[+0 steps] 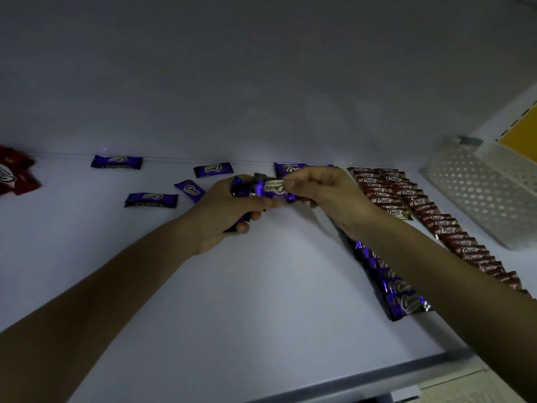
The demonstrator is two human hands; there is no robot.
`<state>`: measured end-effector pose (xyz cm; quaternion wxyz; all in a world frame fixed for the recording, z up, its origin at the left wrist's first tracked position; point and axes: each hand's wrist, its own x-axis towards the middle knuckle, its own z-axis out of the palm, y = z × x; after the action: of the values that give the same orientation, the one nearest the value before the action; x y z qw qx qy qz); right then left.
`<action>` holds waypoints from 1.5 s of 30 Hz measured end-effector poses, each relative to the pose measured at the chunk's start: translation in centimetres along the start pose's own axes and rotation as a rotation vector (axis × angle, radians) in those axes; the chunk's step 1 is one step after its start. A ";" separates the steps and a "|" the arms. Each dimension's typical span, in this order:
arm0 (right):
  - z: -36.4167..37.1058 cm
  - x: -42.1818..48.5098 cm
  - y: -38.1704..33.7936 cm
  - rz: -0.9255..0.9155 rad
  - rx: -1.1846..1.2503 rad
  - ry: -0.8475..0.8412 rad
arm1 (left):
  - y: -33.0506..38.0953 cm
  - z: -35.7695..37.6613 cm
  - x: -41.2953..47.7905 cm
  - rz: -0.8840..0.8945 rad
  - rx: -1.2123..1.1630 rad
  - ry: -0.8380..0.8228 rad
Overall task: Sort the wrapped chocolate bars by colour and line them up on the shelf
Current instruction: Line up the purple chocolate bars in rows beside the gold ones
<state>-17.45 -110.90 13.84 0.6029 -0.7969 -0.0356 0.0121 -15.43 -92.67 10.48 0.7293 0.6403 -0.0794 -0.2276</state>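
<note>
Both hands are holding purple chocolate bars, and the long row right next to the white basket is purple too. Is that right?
Not quite. The left hand and right hand do hold purple bars, but the head view shows the row next to the white basket is the red-brown row. The purple row lies one over.

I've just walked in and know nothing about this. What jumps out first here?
Two bare hands meet mid-shelf: the left hand grips a bunch of shiny purple-wrapped chocolate bars while the right hand pinches one end of it. To their right run neat overlapping rows of brown-and-white wrapped bars, with a purple row beside them. Four loose purple bars lie scattered to the left on the white shelf.
</note>
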 end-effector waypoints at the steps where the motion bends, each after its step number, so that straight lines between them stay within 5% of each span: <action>1: -0.6 0.1 0.1 0.018 -0.033 0.019 | 0.1 0.0 0.1 -0.005 -0.039 0.018; 4: -2.5 0.0 0.7 0.023 -0.221 -0.005 | 0.2 0.0 0.2 -0.015 -0.152 0.113; 8: -3.1 -0.6 1.5 -0.189 -0.553 -0.060 | 0.3 0.0 0.2 -0.016 -0.207 0.091; 14: -2.7 -0.5 0.3 -0.117 -0.468 -0.088 | 0.2 0.0 0.2 -0.007 -0.203 0.087; 21: -0.2 0.2 0.4 -0.308 -0.896 -0.224 | 0.3 0.0 0.1 -0.012 -0.238 0.119; 45: -2.2 0.6 2.2 -0.206 -0.942 -0.110 | 0.2 0.2 0.1 -0.004 -0.262 0.157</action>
<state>-16.58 -113.58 12.32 0.1717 -0.9738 -0.1476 -0.0230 -15.40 -92.89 10.71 0.8102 0.5556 0.0093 -0.1866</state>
